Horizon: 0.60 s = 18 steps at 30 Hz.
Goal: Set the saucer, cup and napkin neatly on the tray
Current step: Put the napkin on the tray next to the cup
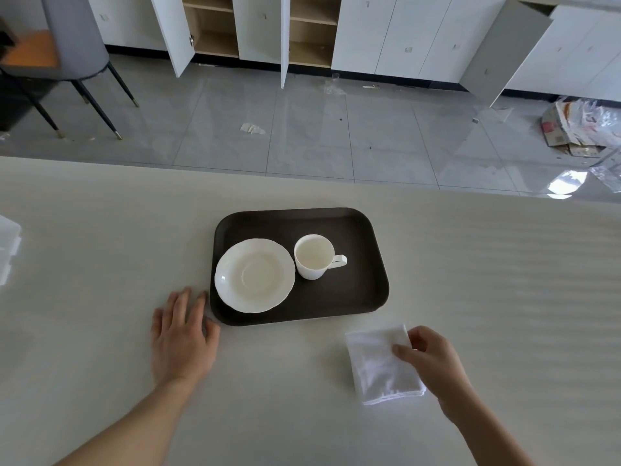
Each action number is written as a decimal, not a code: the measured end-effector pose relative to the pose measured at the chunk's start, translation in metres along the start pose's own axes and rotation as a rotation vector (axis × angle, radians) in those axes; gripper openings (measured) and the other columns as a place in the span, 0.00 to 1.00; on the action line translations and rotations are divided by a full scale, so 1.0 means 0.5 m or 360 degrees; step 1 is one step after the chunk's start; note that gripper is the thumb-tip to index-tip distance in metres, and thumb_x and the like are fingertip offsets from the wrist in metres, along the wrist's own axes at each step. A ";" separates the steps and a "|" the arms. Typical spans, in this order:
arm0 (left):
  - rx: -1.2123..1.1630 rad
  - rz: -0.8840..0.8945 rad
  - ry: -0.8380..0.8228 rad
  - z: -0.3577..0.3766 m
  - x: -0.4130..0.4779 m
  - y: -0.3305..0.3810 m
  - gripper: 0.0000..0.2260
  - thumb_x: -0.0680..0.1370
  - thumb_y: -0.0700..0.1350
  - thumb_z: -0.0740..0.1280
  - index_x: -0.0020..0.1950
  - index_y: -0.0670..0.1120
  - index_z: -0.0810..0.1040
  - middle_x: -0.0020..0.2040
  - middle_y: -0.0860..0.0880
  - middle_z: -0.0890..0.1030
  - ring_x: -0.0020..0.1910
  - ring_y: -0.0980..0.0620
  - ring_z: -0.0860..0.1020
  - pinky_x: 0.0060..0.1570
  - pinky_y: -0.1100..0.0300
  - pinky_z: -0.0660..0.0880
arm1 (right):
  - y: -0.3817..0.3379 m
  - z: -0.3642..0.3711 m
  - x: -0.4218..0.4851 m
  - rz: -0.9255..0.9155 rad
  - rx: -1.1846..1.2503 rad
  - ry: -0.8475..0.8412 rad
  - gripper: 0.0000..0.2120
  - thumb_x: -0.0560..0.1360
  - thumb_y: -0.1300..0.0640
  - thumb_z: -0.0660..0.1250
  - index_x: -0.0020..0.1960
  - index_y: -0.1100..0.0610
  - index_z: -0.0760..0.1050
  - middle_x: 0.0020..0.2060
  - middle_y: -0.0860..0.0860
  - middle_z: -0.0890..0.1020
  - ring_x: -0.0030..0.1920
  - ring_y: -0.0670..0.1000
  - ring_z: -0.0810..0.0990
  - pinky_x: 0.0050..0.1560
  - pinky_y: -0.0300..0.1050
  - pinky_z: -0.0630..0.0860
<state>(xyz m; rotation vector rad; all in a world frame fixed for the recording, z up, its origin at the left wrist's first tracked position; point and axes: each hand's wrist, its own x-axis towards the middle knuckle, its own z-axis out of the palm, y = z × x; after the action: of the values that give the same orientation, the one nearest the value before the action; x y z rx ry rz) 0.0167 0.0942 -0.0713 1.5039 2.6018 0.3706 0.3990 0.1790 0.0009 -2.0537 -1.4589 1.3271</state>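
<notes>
A dark brown tray point(356, 297) lies on the pale table. On its left half sits a white scalloped saucer point(254, 275). An empty white cup point(313, 257) stands upright to the right of the saucer, directly on the tray, handle pointing right. A folded white napkin point(379, 364) lies on the table in front of the tray's right corner. My right hand point(433, 361) rests on the napkin's right side, thumb and fingers pinching its edge. My left hand point(183, 334) lies flat on the table, fingers spread, thumb touching the tray's front left corner.
The table's far edge point(302, 176) runs just behind the tray, with grey tiled floor beyond. A white object point(8, 243) sits at the table's left edge. A chair point(67, 62) stands far left; open cabinets line the back wall.
</notes>
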 end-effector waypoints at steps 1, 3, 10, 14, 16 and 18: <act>-0.0001 0.0001 -0.0002 0.000 0.000 0.000 0.26 0.74 0.51 0.53 0.68 0.43 0.74 0.72 0.39 0.70 0.73 0.38 0.65 0.73 0.40 0.57 | -0.009 -0.008 0.002 -0.0023 0.0038 0.0011 0.05 0.71 0.60 0.74 0.41 0.57 0.78 0.36 0.60 0.83 0.35 0.58 0.80 0.35 0.50 0.75; -0.0004 0.0005 -0.0002 0.001 0.000 -0.002 0.26 0.74 0.51 0.53 0.68 0.43 0.74 0.72 0.39 0.70 0.73 0.38 0.65 0.73 0.40 0.57 | -0.029 -0.028 0.010 -0.0077 0.0088 0.0067 0.05 0.71 0.59 0.74 0.40 0.55 0.78 0.34 0.55 0.84 0.35 0.57 0.82 0.34 0.48 0.75; -0.0009 0.0006 0.0019 0.005 0.001 -0.004 0.25 0.73 0.49 0.55 0.68 0.43 0.74 0.71 0.39 0.71 0.73 0.38 0.65 0.73 0.39 0.58 | -0.125 -0.065 0.101 -0.0207 0.0548 0.0514 0.07 0.71 0.59 0.74 0.43 0.53 0.77 0.36 0.50 0.85 0.36 0.54 0.81 0.33 0.44 0.73; 0.0005 0.0010 0.0014 0.005 0.002 -0.005 0.25 0.74 0.49 0.55 0.68 0.44 0.74 0.71 0.39 0.71 0.73 0.38 0.65 0.73 0.39 0.58 | -0.171 -0.023 0.165 -0.0131 0.1051 0.0624 0.20 0.72 0.67 0.70 0.61 0.52 0.73 0.46 0.52 0.83 0.43 0.51 0.81 0.40 0.49 0.80; 0.0013 0.0010 0.0009 0.006 0.003 -0.006 0.25 0.73 0.50 0.55 0.68 0.44 0.74 0.72 0.39 0.71 0.73 0.39 0.65 0.73 0.39 0.58 | -0.184 0.013 0.184 -0.0054 0.1294 0.0587 0.28 0.72 0.71 0.67 0.66 0.50 0.70 0.48 0.52 0.79 0.45 0.51 0.81 0.43 0.50 0.81; 0.0019 0.0008 0.0000 0.008 0.004 -0.007 0.26 0.73 0.50 0.54 0.68 0.44 0.74 0.72 0.40 0.70 0.73 0.39 0.65 0.73 0.39 0.57 | -0.192 0.053 0.195 0.0023 0.1428 0.0594 0.26 0.71 0.73 0.66 0.64 0.52 0.72 0.48 0.51 0.77 0.47 0.51 0.81 0.42 0.48 0.81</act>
<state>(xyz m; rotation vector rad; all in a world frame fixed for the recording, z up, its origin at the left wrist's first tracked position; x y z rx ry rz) 0.0136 0.0947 -0.0759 1.5141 2.6052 0.3562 0.3273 0.2982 0.0020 -1.5644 -0.5223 1.1945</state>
